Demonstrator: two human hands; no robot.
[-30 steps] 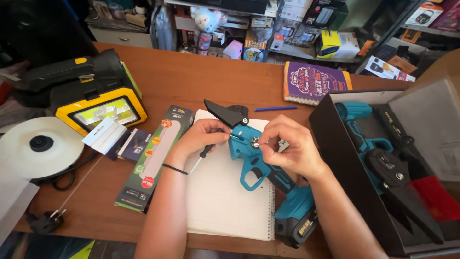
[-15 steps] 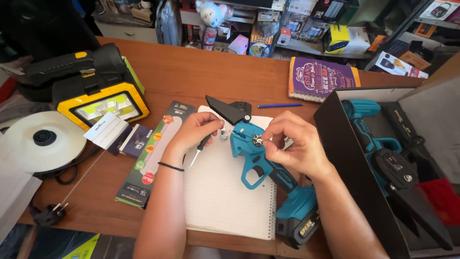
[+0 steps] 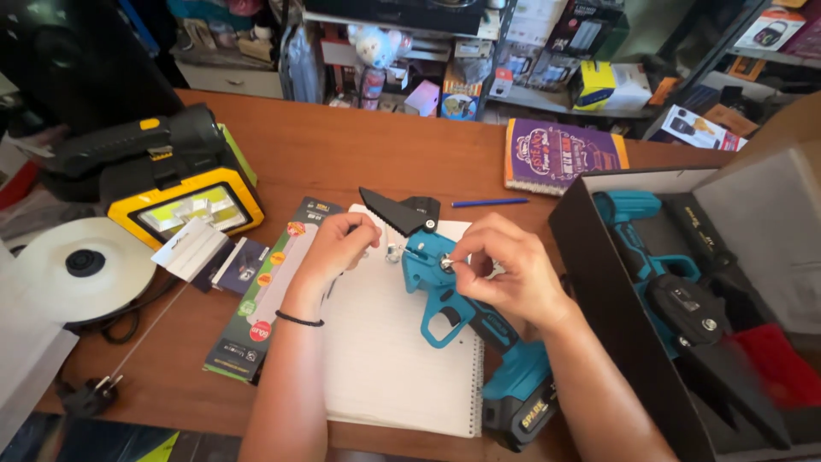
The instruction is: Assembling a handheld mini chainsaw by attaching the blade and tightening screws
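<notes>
I see a teal saw (image 3: 466,321) lying on a white notepad (image 3: 385,359) near the middle of the brown surface (image 3: 342,154), its black blade guard (image 3: 402,211) pointing away from me and its battery (image 3: 522,415) toward the near edge. My right hand (image 3: 505,269) rests on the saw body just behind the guard, with thumb and forefinger pinched on a small silver knob (image 3: 446,263). My left hand (image 3: 342,248) sits at the notepad's left edge beside the guard, fingers curled shut; I cannot tell what it holds. A black band (image 3: 299,319) circles the left wrist.

Left of the notepad lies a long green-and-black package (image 3: 265,299), with a small card (image 3: 192,248) just beyond it. A yellow work light (image 3: 184,201) stands further left, and a white disc (image 3: 81,265) lies near the left edge. A blue pen (image 3: 489,203) lies beyond the saw, near a purple book (image 3: 560,158). At right, an open black box (image 3: 616,316) holds a second teal saw (image 3: 654,257)
</notes>
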